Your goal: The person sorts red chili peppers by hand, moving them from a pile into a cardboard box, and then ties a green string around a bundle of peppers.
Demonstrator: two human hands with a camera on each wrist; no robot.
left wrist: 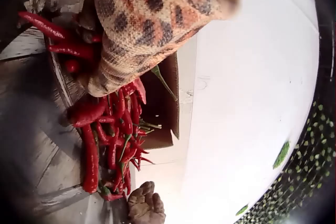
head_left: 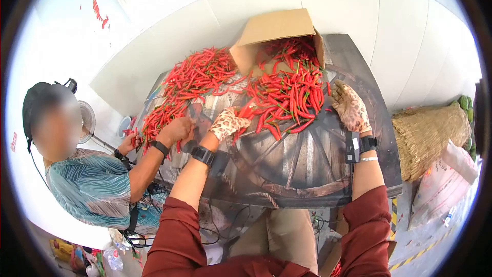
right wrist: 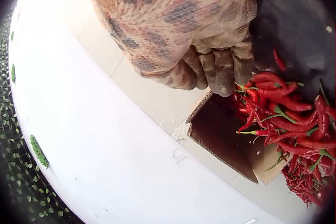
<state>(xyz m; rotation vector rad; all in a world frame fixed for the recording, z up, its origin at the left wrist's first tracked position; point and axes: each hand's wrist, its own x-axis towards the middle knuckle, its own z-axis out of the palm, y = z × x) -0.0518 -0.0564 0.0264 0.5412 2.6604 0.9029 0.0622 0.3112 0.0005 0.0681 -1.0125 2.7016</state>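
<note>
Head view, read from my remote station: the left hand (head_left: pixel 229 124), in a spotted glove, sits at the near left edge of the spilled chillies (head_left: pixel 294 97) on the table (head_left: pixel 266 169). Left wrist view shows its fingers bent round a few held chillies (left wrist: pixel 47 26), tips projecting sideways past the glove. I record the right hand (head_left: pixel 352 106) just beside the spill's right edge, fingers loosely curled, nothing visible in them.

Governing relation, in my judgement: the spill lies between both hands, rightward and forward of the left, leftward of the right. Left appears slightly nearer; whether it touches, I cannot tell. Long axes are mixed; several front chillies point toward the table's near edge, one slants across.

Behind the spill, a cardboard carton (head_left: pixel 279 25) lies with its mouth facing it; its walls restrict access from the rear. A second heap (head_left: pixel 205 69) lies left of the carton. Another person (head_left: pixel 87 184) stands at the left, one forearm (head_left: pixel 146 169) reaching in close on the left hand's outer side: the chief obstruction I note.
</note>
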